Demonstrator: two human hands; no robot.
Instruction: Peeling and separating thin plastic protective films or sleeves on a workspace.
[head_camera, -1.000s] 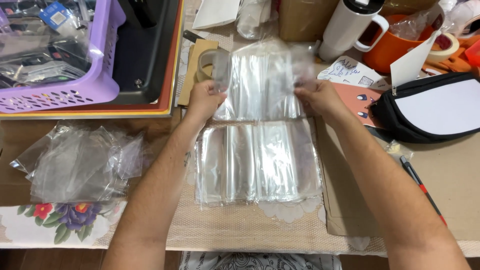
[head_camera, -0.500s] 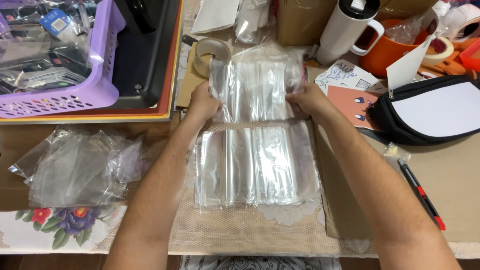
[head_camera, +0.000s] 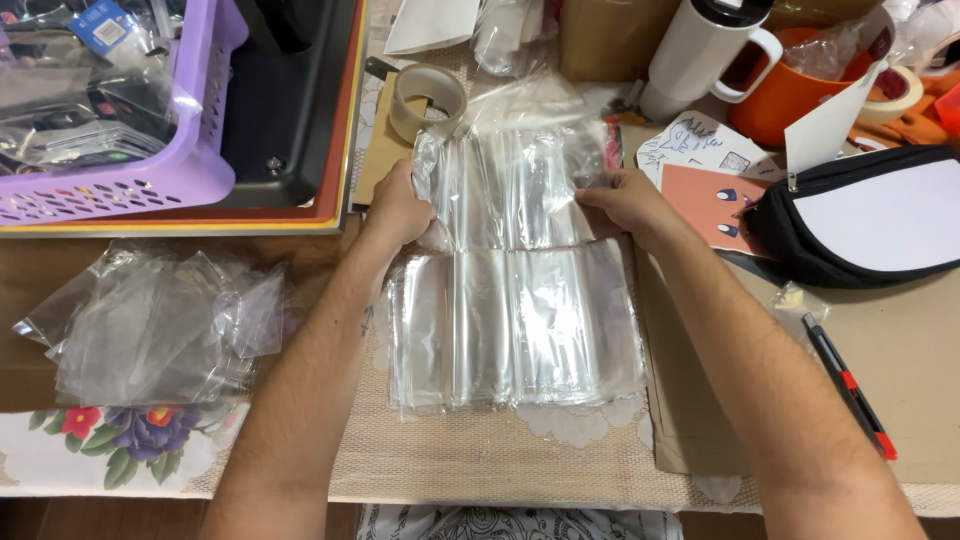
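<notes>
Cluttered tabletop, lace mat (head_camera: 560, 455) at centre. Left hand (head_camera: 398, 208) pinches the left edge of the clear plastic bags (head_camera: 515, 300); right hand (head_camera: 630, 203) pinches the right edge. Their long axis runs from mid-frame toward the viewer, below both hands.

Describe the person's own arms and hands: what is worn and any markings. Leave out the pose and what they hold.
Both forearms are bare as far as the picture shows: no sleeves, gloves, watch or bracelets. The left hand and right hand show no rings on the parts in view. A small dark mark, perhaps a tattoo, sits on the left forearm. The arms carry light hair.
</notes>
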